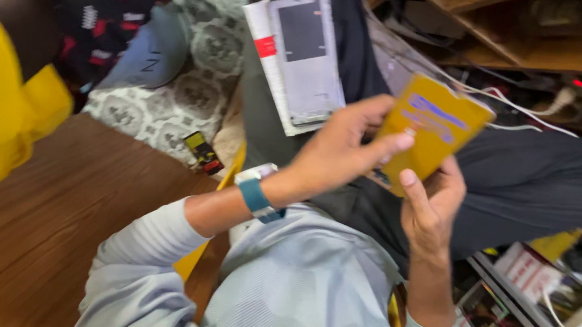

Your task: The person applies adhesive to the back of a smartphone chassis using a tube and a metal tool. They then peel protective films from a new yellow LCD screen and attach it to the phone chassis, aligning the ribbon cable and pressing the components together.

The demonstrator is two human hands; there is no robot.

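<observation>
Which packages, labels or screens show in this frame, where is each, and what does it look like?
Yellow flat packet: held up by the left hand and right hand, rectangular, blurred purple print.
White flat box: resting on the lap, upper centre, with a grey panel, dark rectangle and red tab.
Small black and yellow item: on the patterned cloth.
White and red packages: on the shelf at right, blurred.

The yellow card (pixel 430 133) was motion-blurred, its print unreadable, and its lower edge was hidden behind the left hand (pixel 341 151) and right hand (pixel 429 208). Above the hands, the white box (pixel 298 56) lay partly blurred.
</observation>
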